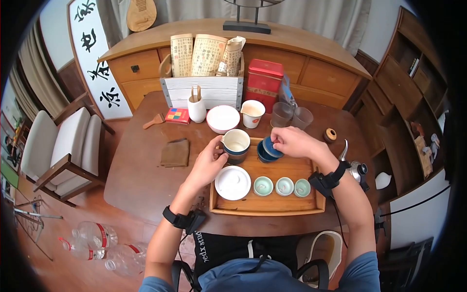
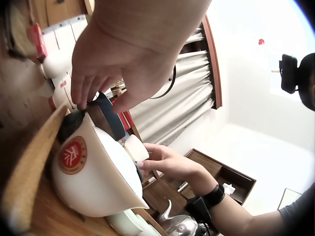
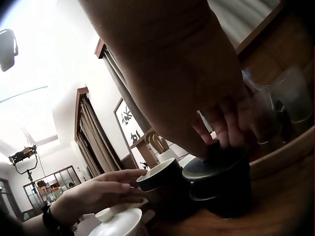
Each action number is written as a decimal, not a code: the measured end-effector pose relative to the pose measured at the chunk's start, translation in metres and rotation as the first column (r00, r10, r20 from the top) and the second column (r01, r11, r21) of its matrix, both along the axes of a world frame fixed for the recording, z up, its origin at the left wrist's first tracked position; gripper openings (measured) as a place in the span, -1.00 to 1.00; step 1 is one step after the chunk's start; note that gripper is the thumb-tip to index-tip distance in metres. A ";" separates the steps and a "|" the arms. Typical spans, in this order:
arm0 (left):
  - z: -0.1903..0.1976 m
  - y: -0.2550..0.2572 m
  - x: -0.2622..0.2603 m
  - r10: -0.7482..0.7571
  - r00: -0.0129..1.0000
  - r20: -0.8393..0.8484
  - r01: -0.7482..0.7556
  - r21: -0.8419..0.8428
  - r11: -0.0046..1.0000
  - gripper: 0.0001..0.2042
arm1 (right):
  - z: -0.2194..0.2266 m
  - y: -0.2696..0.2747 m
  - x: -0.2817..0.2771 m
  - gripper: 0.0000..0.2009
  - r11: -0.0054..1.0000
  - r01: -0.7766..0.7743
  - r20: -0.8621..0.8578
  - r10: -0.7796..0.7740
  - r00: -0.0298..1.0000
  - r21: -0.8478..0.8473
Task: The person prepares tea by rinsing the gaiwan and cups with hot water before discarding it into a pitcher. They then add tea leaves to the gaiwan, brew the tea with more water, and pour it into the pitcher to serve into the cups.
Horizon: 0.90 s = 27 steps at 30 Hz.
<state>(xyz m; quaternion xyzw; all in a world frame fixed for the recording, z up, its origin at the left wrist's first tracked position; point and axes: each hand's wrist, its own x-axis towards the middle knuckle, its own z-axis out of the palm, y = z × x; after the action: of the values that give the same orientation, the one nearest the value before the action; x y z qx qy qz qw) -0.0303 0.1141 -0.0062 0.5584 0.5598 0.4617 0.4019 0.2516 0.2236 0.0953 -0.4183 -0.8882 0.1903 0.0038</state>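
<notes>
Your right hand (image 1: 293, 141), fingertips together, pinches the blue lid (image 1: 272, 151) above the blue pot (image 1: 263, 157), mid-frame; your left hand (image 1: 206, 161), half-curled, holds the cup (image 1: 237, 155) left of it — keep the lid level, don't clip the cup

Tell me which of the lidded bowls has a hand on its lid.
The blue bowl: the right hand grips its lid. The white bowl, at the left of the tray, is lidded too, but untouched.
</notes>
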 end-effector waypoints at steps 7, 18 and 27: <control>0.000 -0.001 -0.001 -0.006 1.000 0.017 0.006 -0.004 1.000 -0.37 | -0.022 -0.001 -0.010 -0.83 0.993 -0.088 0.044 0.085 0.995 0.075; 0.002 0.000 -0.001 -0.043 0.999 0.004 0.043 -0.045 0.998 -0.36 | -0.039 -0.002 -0.013 -0.26 0.995 -0.097 0.039 0.097 0.995 0.005; -0.007 0.004 -0.001 -0.017 1.000 -0.025 0.018 0.011 1.000 -0.35 | -0.026 0.010 0.007 -0.25 0.999 -0.019 0.141 0.023 0.990 -0.030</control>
<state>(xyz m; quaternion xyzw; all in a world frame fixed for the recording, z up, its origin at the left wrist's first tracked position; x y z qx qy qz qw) -0.0315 0.1181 -0.0134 0.5712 0.5572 0.4545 0.3958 0.2589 0.2333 0.0690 -0.4214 -0.8878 0.1726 -0.0672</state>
